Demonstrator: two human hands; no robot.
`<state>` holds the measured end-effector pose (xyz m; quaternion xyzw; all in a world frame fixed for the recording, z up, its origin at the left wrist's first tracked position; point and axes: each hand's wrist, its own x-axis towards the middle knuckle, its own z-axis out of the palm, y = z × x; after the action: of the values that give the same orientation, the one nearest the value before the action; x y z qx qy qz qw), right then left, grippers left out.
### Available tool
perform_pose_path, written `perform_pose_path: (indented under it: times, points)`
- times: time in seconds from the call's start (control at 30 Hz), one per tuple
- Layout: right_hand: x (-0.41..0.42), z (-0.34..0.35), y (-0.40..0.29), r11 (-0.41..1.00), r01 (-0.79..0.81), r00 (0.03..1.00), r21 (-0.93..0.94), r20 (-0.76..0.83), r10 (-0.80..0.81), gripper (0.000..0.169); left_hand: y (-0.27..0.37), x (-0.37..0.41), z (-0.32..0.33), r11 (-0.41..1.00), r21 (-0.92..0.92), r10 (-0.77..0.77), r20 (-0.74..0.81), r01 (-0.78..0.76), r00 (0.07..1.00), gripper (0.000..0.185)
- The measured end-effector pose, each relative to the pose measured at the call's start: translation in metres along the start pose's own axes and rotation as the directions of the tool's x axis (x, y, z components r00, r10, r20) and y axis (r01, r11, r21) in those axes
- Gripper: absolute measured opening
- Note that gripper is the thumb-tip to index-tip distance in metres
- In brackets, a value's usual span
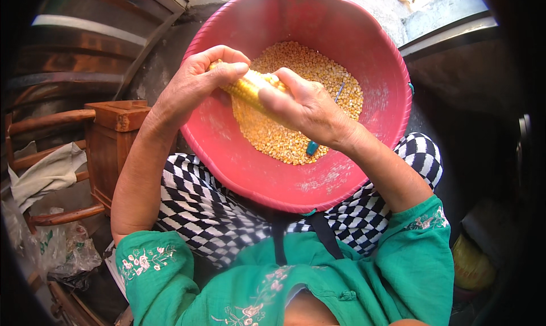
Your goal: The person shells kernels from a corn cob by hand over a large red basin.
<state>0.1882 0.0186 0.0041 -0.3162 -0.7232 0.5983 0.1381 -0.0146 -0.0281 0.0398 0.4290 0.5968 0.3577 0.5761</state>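
Observation:
An ear of yellow corn (249,87) is held tilted above a large red plastic tub (273,193). My left hand (209,72) grips its upper left end, thumb on top and fingers curled around it. My right hand (305,102) is closed around the lower right part, its thumb blurred against the kernels. Below, loose corn kernels (277,149) cover the tub's bottom. Among them lies a tool with a teal handle (312,148) and a thin metal shaft (340,92); its middle is hidden beneath my right hand.
The tub rests at my lap, over black-and-white checked trousers (204,215). At the left are a wooden cabinet or stool (115,138), wooden rails with a pale cloth (49,172) and clear plastic bags (72,245). A yellow bag (471,264) sits at the lower right.

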Motion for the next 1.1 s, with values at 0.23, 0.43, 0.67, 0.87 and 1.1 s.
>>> perform_pose_path:
  times: [0.23, 0.43, 0.67, 0.87, 1.1]
  points:
    - [0.012, 0.005, 0.019, 0.965, -0.027, 0.993, 0.259, -0.105, 0.056, 0.048, -0.004, -0.001, 0.003, 0.999, -0.001, 0.035, -0.034, -0.035, 0.999, 0.02]
    - [0.008, -0.004, 0.006, 0.836, -0.237, 0.971, 0.495, 0.086, 0.225, 0.057, 0.002, -0.005, 0.001, 0.998, -0.022, 0.051, -0.18, -0.055, 0.982, 0.02]
    - [0.0, -0.004, -0.003, 0.997, -0.059, 0.998, 0.052, -0.013, 0.06, 0.06, -0.003, -0.004, -0.009, 0.997, -0.075, 0.022, -0.127, -0.032, 0.992, 0.021]
    - [0.006, 0.007, 0.016, 0.893, -0.016, 0.989, 0.449, -0.125, 0.081, 0.043, -0.006, 0.0, -0.01, 0.992, -0.118, 0.038, -0.087, -0.048, 0.995, 0.021]
    - [-0.001, -0.002, 0.004, 0.748, -0.232, 0.968, 0.622, 0.072, 0.241, 0.048, -0.007, -0.002, -0.014, 0.979, -0.131, 0.14, -0.126, -0.156, 0.982, 0.018]
